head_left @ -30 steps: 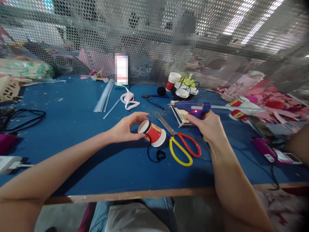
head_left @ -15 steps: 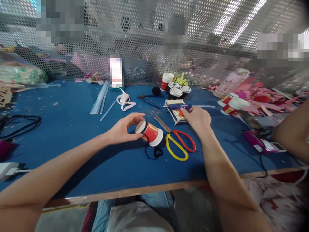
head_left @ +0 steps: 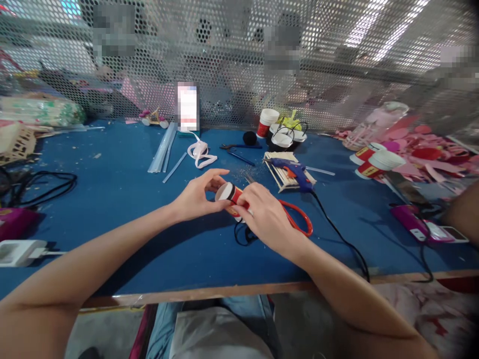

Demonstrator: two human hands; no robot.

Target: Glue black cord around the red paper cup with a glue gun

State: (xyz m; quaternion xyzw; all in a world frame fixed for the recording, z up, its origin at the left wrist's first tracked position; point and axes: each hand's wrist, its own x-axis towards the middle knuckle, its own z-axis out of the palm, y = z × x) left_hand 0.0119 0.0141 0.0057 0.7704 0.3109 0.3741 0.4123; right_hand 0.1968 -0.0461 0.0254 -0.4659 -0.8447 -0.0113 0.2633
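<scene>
A small red paper cup [head_left: 232, 193] lies on its side just above the blue table [head_left: 123, 199], its white base facing left. My left hand [head_left: 196, 197] grips the cup from the left at its base end. My right hand [head_left: 264, 217] closes over the cup's rim end from the right and hides most of it. A thin black cord [head_left: 243, 234] hangs from the cup onto the table. The blue glue gun [head_left: 294, 168] rests on a bundle of wooden sticks [head_left: 282, 174] behind my right hand.
Red-and-yellow scissors [head_left: 297, 217] lie partly under my right hand. Clear glue sticks [head_left: 162, 149], white ribbon [head_left: 200, 152], more paper cups [head_left: 374, 164], pink cut-outs [head_left: 419, 149] and a pink device [head_left: 411, 224] sit around. A perforated metal screen [head_left: 232, 60] closes the back. Another person's arm [head_left: 462, 214] shows at right.
My right hand set the glue gun down on the sticks and came back left to grip the cup. My left hand kept hold of the cup.
</scene>
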